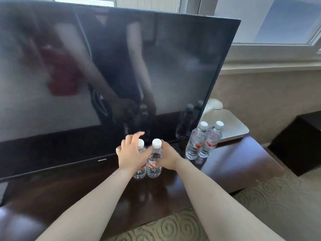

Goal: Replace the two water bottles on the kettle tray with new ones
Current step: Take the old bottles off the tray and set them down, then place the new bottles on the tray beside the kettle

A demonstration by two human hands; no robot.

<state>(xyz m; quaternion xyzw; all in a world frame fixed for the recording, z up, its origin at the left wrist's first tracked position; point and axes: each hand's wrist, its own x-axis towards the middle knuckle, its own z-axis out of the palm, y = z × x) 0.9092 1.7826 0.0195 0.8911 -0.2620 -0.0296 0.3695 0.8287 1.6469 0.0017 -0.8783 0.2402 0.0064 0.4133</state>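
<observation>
My right hand (167,158) is clamping one bottle (155,160), my left hand (131,152) is lying loosely over its neighbour (140,168); both are standing on the surface (234,164), and I should be gripping mid-body, upright.

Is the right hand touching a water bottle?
Touching. The head view shows the right hand wrapped around the body of the right bottle of the near pair, fingers pressed against the clear plastic with no gap.
</observation>
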